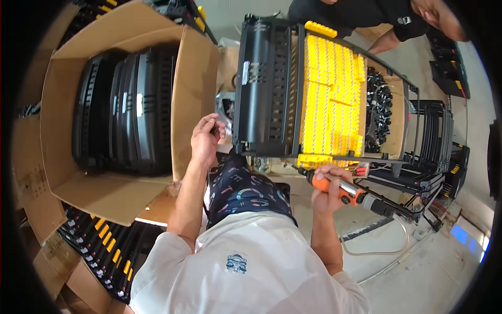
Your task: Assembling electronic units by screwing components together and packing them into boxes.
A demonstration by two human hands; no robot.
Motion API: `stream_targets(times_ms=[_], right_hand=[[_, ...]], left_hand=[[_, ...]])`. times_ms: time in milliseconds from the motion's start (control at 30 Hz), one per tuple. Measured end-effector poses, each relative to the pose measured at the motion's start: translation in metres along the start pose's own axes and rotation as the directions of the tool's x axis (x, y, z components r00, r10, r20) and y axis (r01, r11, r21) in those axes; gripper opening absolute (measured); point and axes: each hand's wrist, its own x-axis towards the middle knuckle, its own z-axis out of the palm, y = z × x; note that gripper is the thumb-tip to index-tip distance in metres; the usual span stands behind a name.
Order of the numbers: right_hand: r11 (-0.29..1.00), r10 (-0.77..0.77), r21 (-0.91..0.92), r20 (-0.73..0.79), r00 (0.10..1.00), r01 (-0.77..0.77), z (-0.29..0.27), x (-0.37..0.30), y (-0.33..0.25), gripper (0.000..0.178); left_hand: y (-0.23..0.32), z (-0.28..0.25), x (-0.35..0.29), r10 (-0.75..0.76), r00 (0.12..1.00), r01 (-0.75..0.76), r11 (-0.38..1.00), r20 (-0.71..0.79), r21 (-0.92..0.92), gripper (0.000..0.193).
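Observation:
My right hand (327, 196) is wrapped round an orange and silver power screwdriver (351, 194), whose dark tip points left, close below the front edge of a black frame (294, 94). My left hand (207, 137) is raised between the cardboard box and the frame, fingers curled in. A small dark bit shows at its fingertips, too small to name. On the frame lie a black slotted panel (259, 89) and, to its right, several yellow strips (332, 89) stacked side by side.
At left an open cardboard box (196, 94) holds several black curved panels (141, 104). Right of the yellow strips is a bin of small black parts (377, 110). A person in a dark shirt (361, 15) stands at the far side. A hose (376, 254) loops over the floor.

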Motion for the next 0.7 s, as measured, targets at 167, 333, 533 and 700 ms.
stream_targets(times_ms=[167, 333, 533, 700], right_hand=[[0.994, -0.101, 0.033, 0.028, 0.995, 0.1, 0.021, 0.035, -0.014, 0.022], [0.991, -0.128, 0.037, 0.004, 0.992, 0.128, 0.031, 0.056, -0.019, 0.024], [0.998, -0.059, -0.009, -0.174, 0.983, 0.059, 0.02, 0.058, -0.01, 0.024], [0.996, 0.008, -0.079, -0.26, 0.965, -0.03, -0.008, 0.037, -0.015, 0.022]], left_hand=[[0.032, 0.033, 0.026, 0.035, 0.999, -0.035, 0.999, 0.039, 0.011, 0.017], [0.031, 0.016, 0.097, 0.098, 0.995, -0.093, 0.965, -0.008, 0.247, 0.018], [-0.096, -0.062, 0.226, -0.103, 0.994, 0.054, 0.707, 0.026, 0.705, 0.022], [-0.191, -0.149, 0.313, 0.003, 0.87, -0.486, -0.161, 0.493, 0.859, 0.048]])
